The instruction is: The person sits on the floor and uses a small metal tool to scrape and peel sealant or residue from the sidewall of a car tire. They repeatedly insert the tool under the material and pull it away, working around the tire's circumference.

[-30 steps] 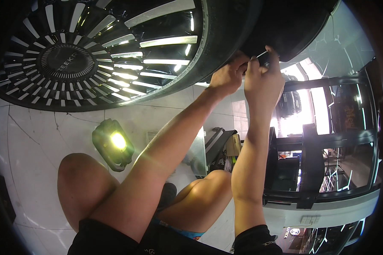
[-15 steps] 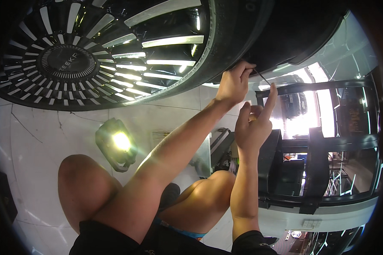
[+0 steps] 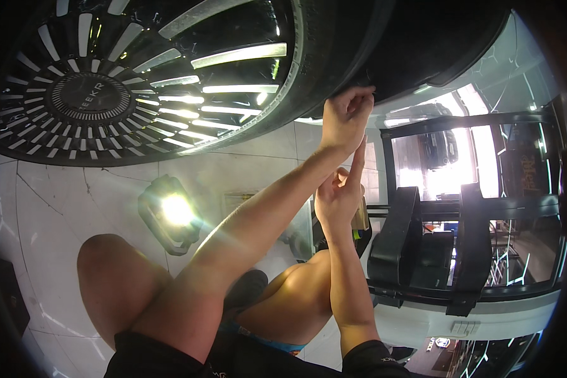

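My left hand is raised against the lower edge of the dark car body panel, just behind the tyre. Its thumb and fingers are pinched together at that edge; what they grip, if anything, is too small to make out. Below it, close to the left wrist, is my right hand. Its index finger points straight up while the other fingers curl in, and whatever they may enclose is hidden. The large wheel with silver spokes fills the upper left.
A lit work lamp stands on the pale tiled floor left of my forearms. Beyond my right hand is a black frame with wide straps. Glossy pale bodywork curves along the upper right. My bent knees are below.
My right hand has moved left and slightly down, toward my left wrist. The thin dark strand earlier stretched between my left fingers and right index fingertip no longer shows. My left hand stays at the panel edge.
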{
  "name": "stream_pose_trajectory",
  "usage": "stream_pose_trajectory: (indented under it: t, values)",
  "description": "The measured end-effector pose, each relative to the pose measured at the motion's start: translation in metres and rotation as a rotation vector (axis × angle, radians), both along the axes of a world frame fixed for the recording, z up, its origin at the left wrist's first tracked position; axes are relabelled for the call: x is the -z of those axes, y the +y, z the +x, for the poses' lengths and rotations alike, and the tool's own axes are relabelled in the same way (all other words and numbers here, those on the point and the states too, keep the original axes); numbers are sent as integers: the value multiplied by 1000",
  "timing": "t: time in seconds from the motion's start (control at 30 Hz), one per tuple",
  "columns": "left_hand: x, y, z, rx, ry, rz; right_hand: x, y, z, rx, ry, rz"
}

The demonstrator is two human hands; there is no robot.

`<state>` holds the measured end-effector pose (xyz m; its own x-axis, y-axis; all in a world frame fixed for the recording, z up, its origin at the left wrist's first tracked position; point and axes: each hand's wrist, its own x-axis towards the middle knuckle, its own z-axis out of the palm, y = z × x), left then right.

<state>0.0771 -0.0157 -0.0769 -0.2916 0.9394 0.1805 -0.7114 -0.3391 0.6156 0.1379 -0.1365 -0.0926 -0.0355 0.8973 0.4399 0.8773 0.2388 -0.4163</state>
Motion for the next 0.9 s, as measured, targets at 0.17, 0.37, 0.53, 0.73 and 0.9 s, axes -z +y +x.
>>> stream_pose_trajectory:
  t: [0.17,0.37,0.53,0.73,0.9]
  values:
    - [-8,-1,2,-87,62,-56,8,18,7,-104,208,-4]
    - [-15,-6,-5,-136,277,-124,5,44,30,-102,-137,-148]
    - [-17,-9,-7,-210,411,-130,44,68,48,-171,-384,197]
    - [-16,-9,-8,-230,428,-109,93,91,56,-86,-380,125]
    - [-17,-7,-10,-158,415,-135,89,94,43,-44,-518,275]
